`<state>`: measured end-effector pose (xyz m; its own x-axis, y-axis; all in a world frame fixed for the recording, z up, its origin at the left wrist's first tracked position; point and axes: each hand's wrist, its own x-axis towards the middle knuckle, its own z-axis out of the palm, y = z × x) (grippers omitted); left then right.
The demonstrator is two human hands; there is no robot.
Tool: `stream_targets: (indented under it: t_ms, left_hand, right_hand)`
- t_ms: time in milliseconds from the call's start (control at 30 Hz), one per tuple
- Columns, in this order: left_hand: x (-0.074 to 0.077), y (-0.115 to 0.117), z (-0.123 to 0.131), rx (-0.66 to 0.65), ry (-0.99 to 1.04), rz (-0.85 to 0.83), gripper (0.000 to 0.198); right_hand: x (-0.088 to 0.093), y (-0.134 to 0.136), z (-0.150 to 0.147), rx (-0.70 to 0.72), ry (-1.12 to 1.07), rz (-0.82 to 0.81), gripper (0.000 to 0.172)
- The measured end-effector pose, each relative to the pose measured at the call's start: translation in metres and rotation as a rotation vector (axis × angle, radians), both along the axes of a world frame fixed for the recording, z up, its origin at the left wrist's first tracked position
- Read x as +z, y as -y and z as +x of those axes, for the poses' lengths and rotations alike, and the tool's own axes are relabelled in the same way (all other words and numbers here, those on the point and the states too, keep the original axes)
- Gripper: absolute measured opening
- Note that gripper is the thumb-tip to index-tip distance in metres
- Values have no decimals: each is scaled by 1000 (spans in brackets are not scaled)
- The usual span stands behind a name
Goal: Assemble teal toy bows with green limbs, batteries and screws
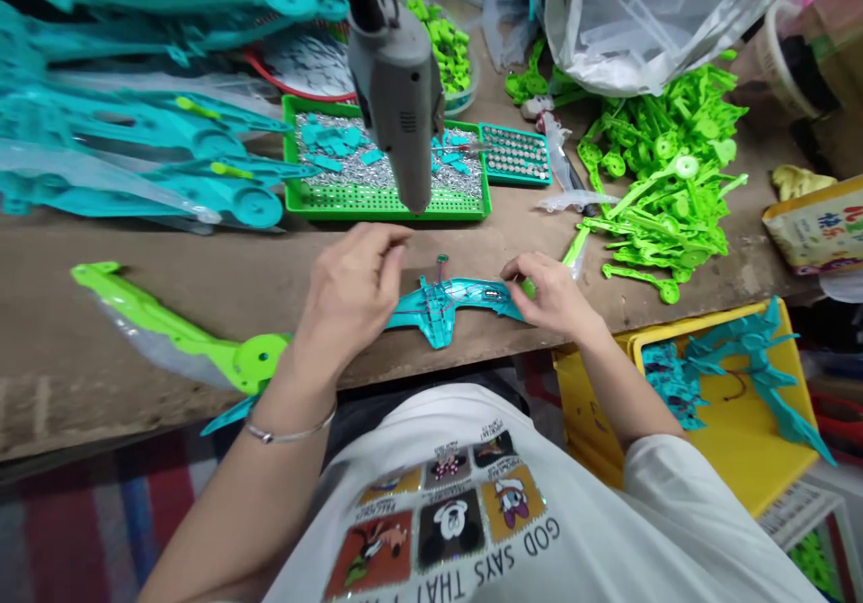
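Left hand (351, 293) curled over teal part (441, 305), grasp unclear; right hand (549, 296) pinches its right end

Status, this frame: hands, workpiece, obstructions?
Right hand grips teal part at right end. Left hand pinched at left end. Hanging screwdriver above, not touching.

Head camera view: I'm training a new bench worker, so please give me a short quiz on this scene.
1. True or false: the teal part lies at the bench edge between the left hand and the right hand.
2. What hangs over the green tray? A) a grey power tool B) a desk lamp C) a glue bottle
3. Fill in: the bin to the person's right, holding teal parts, is ____.

Key: 1 true; 2 A; 3 yellow.
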<state>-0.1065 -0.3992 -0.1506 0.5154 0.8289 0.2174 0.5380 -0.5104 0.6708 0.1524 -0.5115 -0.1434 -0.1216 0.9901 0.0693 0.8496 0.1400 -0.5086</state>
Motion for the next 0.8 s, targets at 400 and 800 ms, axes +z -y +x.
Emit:
stream_targets:
  t_ms: [400,800]
  left_hand:
    - [-27,3,39,56,-245,-160,36]
    - [-31,-7,51,48,-68,-418,23]
  right_hand:
    - [-15,-31,-45,43,-163,-29,12]
    - [-24,-16,-40,73,-182,-29,29]
